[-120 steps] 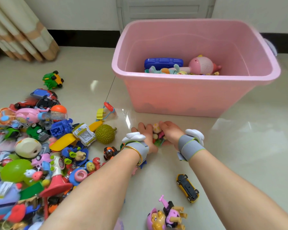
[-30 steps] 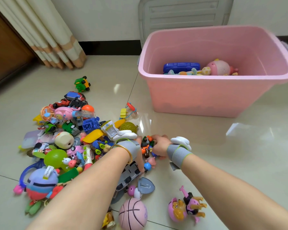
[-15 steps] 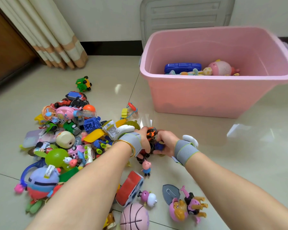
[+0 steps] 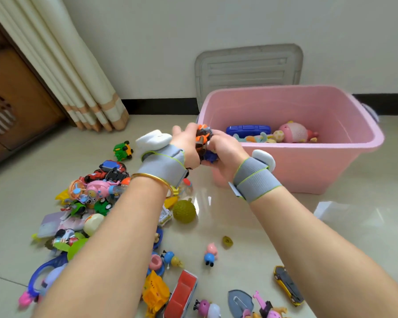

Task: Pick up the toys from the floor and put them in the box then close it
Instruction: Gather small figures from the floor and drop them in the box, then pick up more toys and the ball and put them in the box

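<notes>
My left hand [image 4: 186,146] and my right hand [image 4: 224,150] are cupped together around a clump of small toys [image 4: 203,143], orange, dark and blue, held in the air at the near left corner of the pink box [image 4: 308,171]. The box stands open on the floor and holds a blue case [image 4: 248,129], a pink round toy [image 4: 293,132] and a few small figures. A heap of toys [image 4: 94,203] lies on the floor at the left under my left arm. Both wrists wear grey bands.
The grey lid [image 4: 248,70] leans on the wall behind the box. A green durian toy [image 4: 184,211], a small pig figure [image 4: 210,253], a yellow car [image 4: 287,286] and a red-white vehicle [image 4: 182,294] lie near me. A curtain [image 4: 78,83] and wooden cabinet [image 4: 14,99] stand at left.
Both hands scooped a clump of small toys off the floor and lifted it up toward the box's near left corner. The head tilted up, showing more wall and lid.
</notes>
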### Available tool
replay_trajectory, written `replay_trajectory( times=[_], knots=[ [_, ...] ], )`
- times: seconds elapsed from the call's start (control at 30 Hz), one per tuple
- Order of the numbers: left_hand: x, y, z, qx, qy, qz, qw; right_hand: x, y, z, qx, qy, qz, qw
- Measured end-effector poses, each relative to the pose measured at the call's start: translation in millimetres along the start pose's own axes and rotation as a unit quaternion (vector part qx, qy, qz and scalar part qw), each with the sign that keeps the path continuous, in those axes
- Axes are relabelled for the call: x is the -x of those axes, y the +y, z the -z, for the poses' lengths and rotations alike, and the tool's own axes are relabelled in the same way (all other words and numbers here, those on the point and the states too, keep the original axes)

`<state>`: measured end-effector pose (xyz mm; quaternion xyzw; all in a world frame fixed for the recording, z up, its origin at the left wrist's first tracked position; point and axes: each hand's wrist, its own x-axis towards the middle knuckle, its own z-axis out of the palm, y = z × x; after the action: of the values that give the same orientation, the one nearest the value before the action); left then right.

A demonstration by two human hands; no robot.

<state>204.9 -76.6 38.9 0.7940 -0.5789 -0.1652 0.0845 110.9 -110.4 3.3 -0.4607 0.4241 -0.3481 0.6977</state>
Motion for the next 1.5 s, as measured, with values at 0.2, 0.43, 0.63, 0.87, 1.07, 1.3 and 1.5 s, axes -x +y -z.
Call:
replay_trajectory(
  times=[0.2, 0.43, 0.63, 0.87, 1.07, 1.3, 1.5],
  knots=[
    [-30.5, 58.5, -3.6, 0.01, 0.083, -0.125, 0.989, 0.7, -39.2, 49.3, -0.057, 0.065, 0.093, 0.992],
    [-69.8, 142.9, -47.6, 0.172, 0.028, -0.164, 0.971, -17.4, -37.3, 134.6, -0.251, 0.221, 0.015, 0.942],
    [-74.3, 132.2, -70.9, 0.21, 0.021, -0.133, 0.968, -6.5, -42.6, 172.8, -0.266, 0.207, -0.029, 0.941],
    [-20.2, 100.4, -93.8, 0.504, -0.095, -0.101, 0.853, 41.3, -30.3, 162.0, -0.214, 0.174, -0.006, 0.961],
    [2.4, 62.4, -114.4, 0.352, -0.264, -0.08, 0.894, 87.2, 31.9, 161.8, 0.225, 0.095, -0.078, 0.967],
    [55.3, 33.6, -169.2, 0.045, -0.433, -0.067, 0.898, 156.7, 141.1, 169.4, 0.654, -0.327, -0.307, 0.609],
    [85.4, 33.1, -194.6, -0.115, -0.481, -0.126, 0.86, 205.0, 186.9, 169.9, 0.756, -0.397, -0.217, 0.472]
  ],
)
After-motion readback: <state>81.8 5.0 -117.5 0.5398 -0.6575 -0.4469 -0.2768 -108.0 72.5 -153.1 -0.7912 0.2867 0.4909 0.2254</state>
